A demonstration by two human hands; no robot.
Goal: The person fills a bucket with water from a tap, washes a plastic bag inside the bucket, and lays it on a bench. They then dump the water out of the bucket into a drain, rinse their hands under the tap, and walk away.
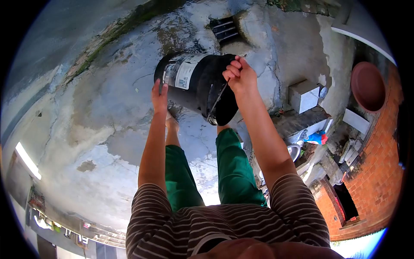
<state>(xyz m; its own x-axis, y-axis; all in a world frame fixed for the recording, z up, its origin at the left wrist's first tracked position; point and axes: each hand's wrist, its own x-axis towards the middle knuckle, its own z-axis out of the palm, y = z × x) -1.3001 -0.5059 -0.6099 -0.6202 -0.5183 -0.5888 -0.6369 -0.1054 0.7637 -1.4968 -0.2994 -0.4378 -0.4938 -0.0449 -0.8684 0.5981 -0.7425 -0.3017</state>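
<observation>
A black bucket with a white label is tipped on its side in the air, its opening facing right. My right hand is closed on its rim or handle at the upper right. A thin wire handle runs across the bucket's open end. At the bucket's lower left, near its base, my left hand rests against the side with its fingers extended and apart. The inside of the bucket is too dark to make out.
Below lies wet, cracked concrete. A dark drain grate is set in the floor ahead. To the right are a pale block, a reddish-brown basin, a metal bowl and a brick wall.
</observation>
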